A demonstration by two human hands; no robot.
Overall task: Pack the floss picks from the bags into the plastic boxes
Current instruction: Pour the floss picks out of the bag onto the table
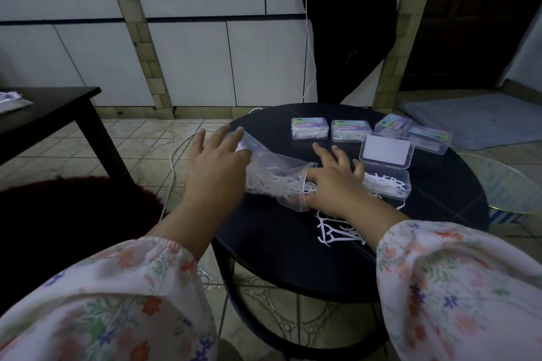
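Note:
A clear plastic bag (272,173) of white floss picks lies on the round black table (293,258). My left hand (215,167) pinches its closed far end and lifts it a little. My right hand (334,182) rests at the bag's open mouth, thumb at the opening, fingers spread flat. Just right of that hand stands an open plastic box (387,183) partly filled with picks, its lid (385,151) tilted up. Some loose picks (340,231) lie on the table under my right wrist.
Several closed boxes stand along the table's far side: one (309,127), another (350,130), more (428,138) at the right. A person in dark clothes (349,23) stands behind. A black side table (58,108), white cable (173,173) and glass tabletop (504,184) flank the table.

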